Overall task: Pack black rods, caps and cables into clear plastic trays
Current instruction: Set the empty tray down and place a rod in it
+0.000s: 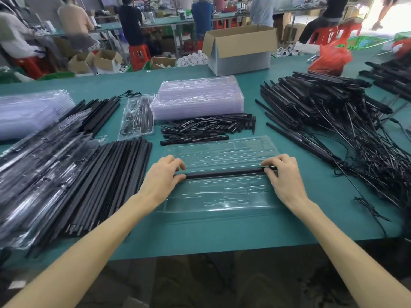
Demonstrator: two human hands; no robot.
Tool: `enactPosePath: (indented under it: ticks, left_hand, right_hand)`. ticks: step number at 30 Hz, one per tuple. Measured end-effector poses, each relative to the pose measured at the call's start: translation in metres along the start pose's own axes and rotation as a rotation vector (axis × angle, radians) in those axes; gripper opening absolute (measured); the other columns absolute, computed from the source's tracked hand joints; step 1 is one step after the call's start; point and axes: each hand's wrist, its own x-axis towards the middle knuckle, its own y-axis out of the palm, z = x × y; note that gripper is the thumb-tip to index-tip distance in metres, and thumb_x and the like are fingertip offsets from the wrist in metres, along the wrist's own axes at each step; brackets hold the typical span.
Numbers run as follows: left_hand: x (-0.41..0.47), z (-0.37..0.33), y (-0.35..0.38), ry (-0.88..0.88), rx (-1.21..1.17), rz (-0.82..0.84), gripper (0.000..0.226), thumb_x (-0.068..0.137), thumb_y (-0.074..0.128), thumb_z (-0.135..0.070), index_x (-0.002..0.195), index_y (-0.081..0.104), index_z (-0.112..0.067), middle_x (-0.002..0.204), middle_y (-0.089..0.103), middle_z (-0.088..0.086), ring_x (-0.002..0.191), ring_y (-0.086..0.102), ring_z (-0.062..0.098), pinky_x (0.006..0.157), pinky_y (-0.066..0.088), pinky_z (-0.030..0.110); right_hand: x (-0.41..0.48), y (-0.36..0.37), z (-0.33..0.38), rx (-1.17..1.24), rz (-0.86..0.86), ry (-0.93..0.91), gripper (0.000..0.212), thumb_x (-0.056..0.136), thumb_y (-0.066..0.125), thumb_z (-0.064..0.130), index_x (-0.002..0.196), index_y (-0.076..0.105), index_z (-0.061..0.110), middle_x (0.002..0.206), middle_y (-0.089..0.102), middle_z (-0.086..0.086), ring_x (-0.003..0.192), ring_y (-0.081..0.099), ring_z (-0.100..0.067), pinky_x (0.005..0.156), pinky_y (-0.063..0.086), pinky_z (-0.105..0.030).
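An open clear plastic tray lies on the green table in front of me. A long black rod lies across its middle, in the groove along the fold. My left hand pinches the rod's left end between thumb and fingers. My right hand grips the right end, fingers curled over it. Loose black rods lie in a row to the left. A heap of short black caps sits just beyond the tray. A pile of black rods with cables spreads on the right.
A stack of empty clear trays stands behind the caps, with one filled tray beside it. Packed trays pile up at far left. An open cardboard box sits at the table's back edge. People work at benches beyond.
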Motion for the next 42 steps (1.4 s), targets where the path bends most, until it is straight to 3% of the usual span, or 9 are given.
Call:
enactPosePath:
  ticks: [9, 20, 27, 31, 35, 39, 42]
  left_hand:
    - [0.002, -0.015, 0.017, 0.150, -0.006, 0.001, 0.013, 0.099, 0.063, -0.019, 0.109, 0.070, -0.015, 0.103, 0.060, -0.001, 0.100, 0.054, 0.020, 0.091, 0.045, 0.036]
    - [0.003, -0.024, 0.024, 0.134, 0.047, -0.044, 0.007, 0.099, 0.061, -0.010, 0.097, 0.065, -0.005, 0.099, 0.061, 0.007, 0.093, 0.054, 0.026, 0.083, 0.047, 0.042]
    - [0.039, -0.084, 0.043, 0.396, -0.014, 0.026, 0.017, 0.099, 0.063, -0.022, 0.112, 0.062, -0.011, 0.109, 0.059, 0.003, 0.102, 0.053, 0.022, 0.091, 0.046, 0.036]
    - [0.049, -0.097, 0.060, 0.343, -0.111, 0.023, 0.013, 0.096, 0.066, -0.021, 0.102, 0.062, -0.010, 0.102, 0.059, 0.002, 0.096, 0.051, 0.021, 0.088, 0.044, 0.035]
    - [0.049, -0.092, 0.064, 0.251, -0.273, -0.009, 0.009, 0.092, 0.072, -0.017, 0.096, 0.066, -0.012, 0.093, 0.056, -0.006, 0.090, 0.049, 0.015, 0.083, 0.046, 0.032]
    - [0.050, -0.098, 0.066, 0.253, -0.252, -0.020, 0.008, 0.091, 0.073, -0.015, 0.095, 0.066, -0.011, 0.092, 0.059, -0.004, 0.089, 0.050, 0.017, 0.082, 0.047, 0.034]
    - [0.049, -0.099, 0.066, 0.251, -0.246, -0.027, 0.008, 0.092, 0.072, -0.015, 0.096, 0.066, -0.012, 0.093, 0.059, -0.004, 0.090, 0.049, 0.016, 0.083, 0.046, 0.032]
  right_hand:
    - [-0.001, 0.003, -0.004, -0.018, -0.027, 0.023, 0.014, 0.097, 0.061, 0.009, 0.104, 0.073, 0.013, 0.099, 0.053, 0.005, 0.101, 0.037, -0.006, 0.089, 0.039, -0.024]
    - [0.000, 0.002, -0.003, -0.039, 0.020, 0.008, 0.015, 0.097, 0.060, 0.009, 0.100, 0.075, 0.013, 0.095, 0.059, 0.008, 0.099, 0.043, -0.009, 0.088, 0.038, -0.023]
    - [-0.001, 0.002, -0.001, -0.027, 0.025, 0.013, 0.015, 0.096, 0.060, 0.010, 0.100, 0.074, 0.012, 0.097, 0.057, 0.009, 0.099, 0.043, -0.007, 0.090, 0.039, -0.021]
    - [0.001, -0.002, -0.002, 0.016, 0.072, 0.029, 0.015, 0.097, 0.060, 0.014, 0.101, 0.074, 0.015, 0.098, 0.057, 0.008, 0.102, 0.045, -0.008, 0.092, 0.041, -0.022]
    - [0.018, -0.017, -0.008, 0.220, 0.055, 0.141, 0.015, 0.096, 0.061, 0.014, 0.104, 0.071, 0.020, 0.103, 0.063, 0.005, 0.100, 0.056, -0.008, 0.087, 0.041, -0.013]
    - [0.051, -0.040, -0.032, -0.058, -0.101, 0.200, 0.025, 0.096, 0.057, 0.010, 0.121, 0.063, 0.009, 0.119, 0.058, -0.008, 0.116, 0.047, -0.022, 0.101, 0.040, -0.034]
    - [0.070, -0.047, -0.054, -0.440, -0.055, 0.252, 0.030, 0.096, 0.056, 0.014, 0.124, 0.056, 0.004, 0.128, 0.050, -0.016, 0.118, 0.041, -0.033, 0.099, 0.034, -0.041]
